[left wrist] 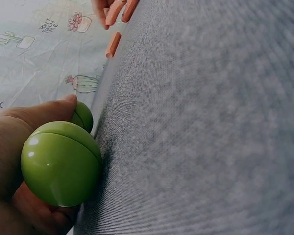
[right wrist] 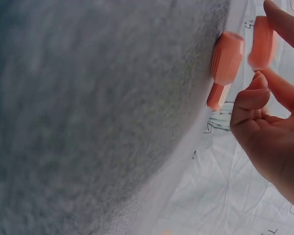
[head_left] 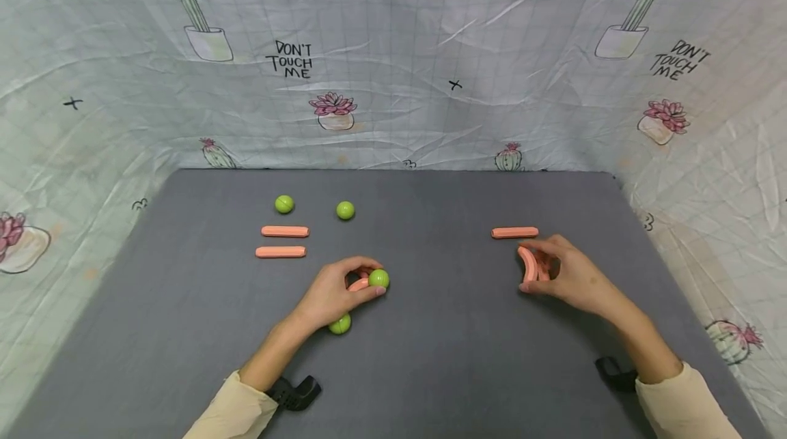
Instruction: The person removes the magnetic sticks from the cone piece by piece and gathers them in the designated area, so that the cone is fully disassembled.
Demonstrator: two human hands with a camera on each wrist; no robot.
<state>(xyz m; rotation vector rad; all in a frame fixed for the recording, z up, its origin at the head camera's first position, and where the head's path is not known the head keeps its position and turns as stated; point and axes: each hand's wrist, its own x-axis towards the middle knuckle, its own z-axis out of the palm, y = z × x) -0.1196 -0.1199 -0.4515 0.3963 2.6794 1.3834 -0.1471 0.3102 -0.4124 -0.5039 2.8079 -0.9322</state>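
Note:
In the head view my left hand (head_left: pixel 338 294) pinches a small glossy green ball (head_left: pixel 378 280) between thumb and fingers. Just behind that ball an orange sausage-shaped stick (head_left: pixel 358 285) shows partly, mostly hidden by the hand. Another green ball (head_left: pixel 340 323) lies under the wrist; it looms large in the left wrist view (left wrist: pixel 61 164). On the right, my right hand (head_left: pixel 574 275) pinches a curved orange sausage-shaped stick (head_left: pixel 527 265), seen lifted off the table in the right wrist view (right wrist: pixel 263 43). Beside it a second stick (right wrist: pixel 229 58) rests on the table, partly behind the fingers in the head view.
A straight orange stick (head_left: pixel 514 232) lies beyond my right hand. At the left lie two parallel orange sticks, an upper (head_left: pixel 285 231) and a lower (head_left: pixel 280 252), with two green balls, left (head_left: pixel 284 204) and right (head_left: pixel 346 210), behind them. Patterned cloth (head_left: pixel 393 70) surrounds the grey table (head_left: pixel 443 371).

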